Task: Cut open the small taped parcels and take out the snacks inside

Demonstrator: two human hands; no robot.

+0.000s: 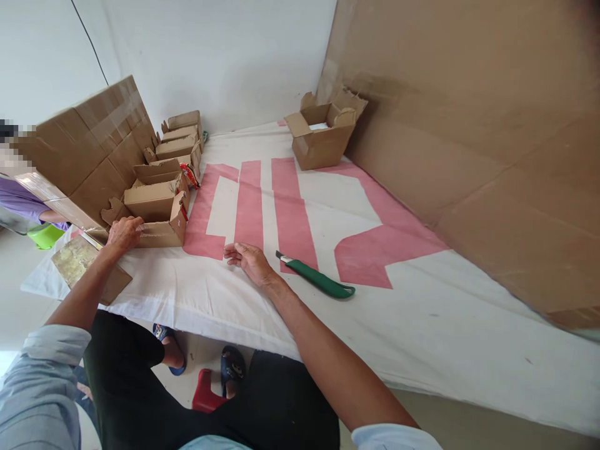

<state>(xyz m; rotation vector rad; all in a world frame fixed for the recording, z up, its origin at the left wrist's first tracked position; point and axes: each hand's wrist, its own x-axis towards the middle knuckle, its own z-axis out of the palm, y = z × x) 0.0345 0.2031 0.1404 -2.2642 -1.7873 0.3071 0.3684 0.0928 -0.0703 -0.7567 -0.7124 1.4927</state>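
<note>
The left hand (125, 234) is at the near left corner of an open box (162, 235), which sits toward the left end of the cloth-covered table (469, 325), close to its near edge. The fingers bend over the box's rim; whether they grip it or merely rest there, I cannot tell. The right hand (248, 261) holds nothing: it hangs palm inward above the near edge, right of the box, fingers loosely curled and half open. Just right of it lies a green-handled knife (323, 279), blade pointing left. Under the left forearm, a flat brown board (115, 282) lies at the near left corner of the table. Behind the open box, more small boxes (180, 147) run in a row toward the far edge, with a red packet (190, 175) beside them. A large carton (89, 134) stands along the left edge, and a cardboard sheet (469, 144) rises along the right. Near the far edge stands another open carton (321, 147) with something white inside.
</note>
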